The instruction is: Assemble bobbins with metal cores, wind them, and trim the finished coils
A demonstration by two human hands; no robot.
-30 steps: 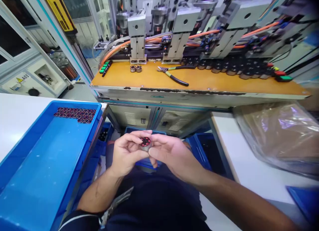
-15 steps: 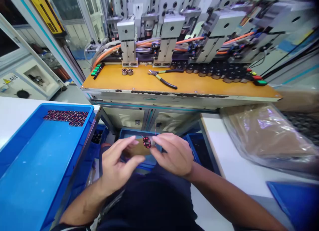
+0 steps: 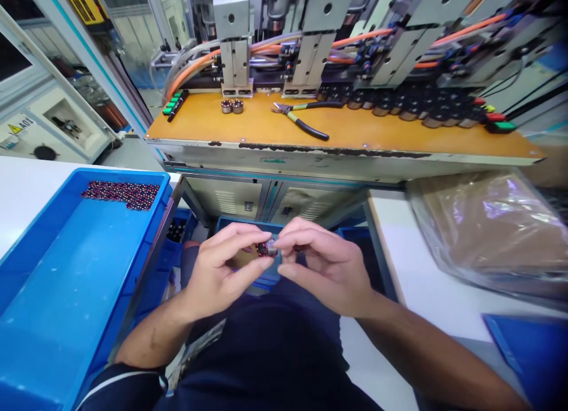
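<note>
Across the far side of my feed runs an orange-topped table [image 3: 186, 125], with a machine [image 3: 233, 59] standing behind it. On the left white table [image 3: 26, 189] I have a big blue tray [image 3: 89, 269]; inside, a block of small red-and-black parts [image 3: 119, 192] lies packed along its far wall, reaching toward the far right corner. At the far end of the right white table [image 3: 397, 251] I see a clear plastic bag [image 3: 488, 233] with something flat and brown inside. Dark-topped cylinders [image 3: 412, 106] crowd the rear edge of the orange-topped table, toward its right corner. Below the left white table's right edge, a small blue bin [image 3: 189, 225] holds dark pieces I cannot make out. Pliers [image 3: 308, 127] lie left of the orange-topped table's middle, and two metal rings [image 3: 238, 106] sit side by side near its rear edge. Smallest is the metal part [image 3: 264, 249] between the white tables: the left hand [image 3: 213, 275] pinches it between fingers and thumb, red-and-black end toward the palm. The right hand [image 3: 335, 266] curls close at its other end; whether those fingers grip it, I cannot tell.
</note>
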